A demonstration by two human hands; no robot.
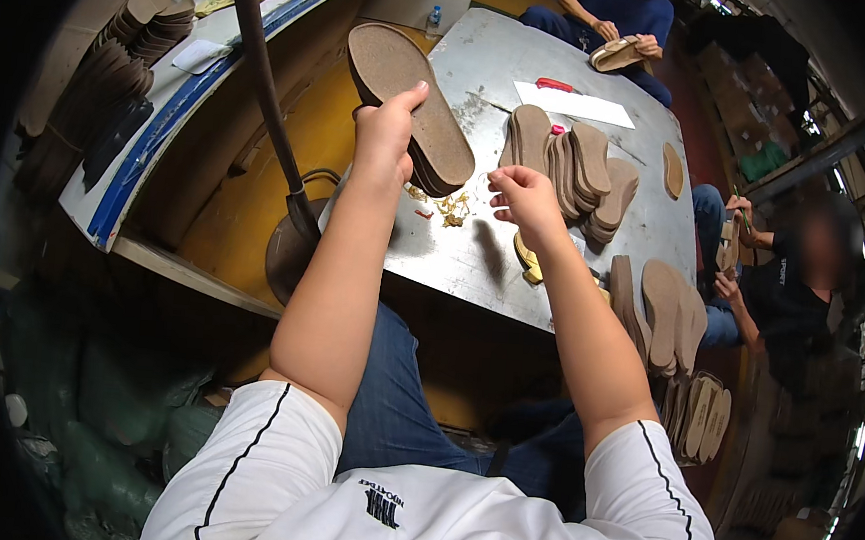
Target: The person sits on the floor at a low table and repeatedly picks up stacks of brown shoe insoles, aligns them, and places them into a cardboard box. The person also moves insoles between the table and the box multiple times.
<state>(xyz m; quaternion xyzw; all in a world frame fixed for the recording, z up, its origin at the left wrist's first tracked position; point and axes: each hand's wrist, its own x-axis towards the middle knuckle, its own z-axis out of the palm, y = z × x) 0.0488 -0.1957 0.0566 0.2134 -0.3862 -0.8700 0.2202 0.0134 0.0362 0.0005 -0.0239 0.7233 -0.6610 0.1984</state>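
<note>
My left hand grips a small stack of brown, cork-like shoe soles, raised over the near left edge of the metal table. The thumb lies across the top sole, and the fingers are hidden beneath. Just right of the soles' lower end is my right hand, apart from them. Its thumb and forefinger are pinched together; whatever is between them is too small to make out. Yellowish trimmings lie on the table below the soles. A yellow object shows partly from under my right forearm.
More soles are stacked on the metal table, beside white paper and a red tool. Two co-workers handle soles at the far and right sides. A dark pole rises at the left, before a bench holding more soles.
</note>
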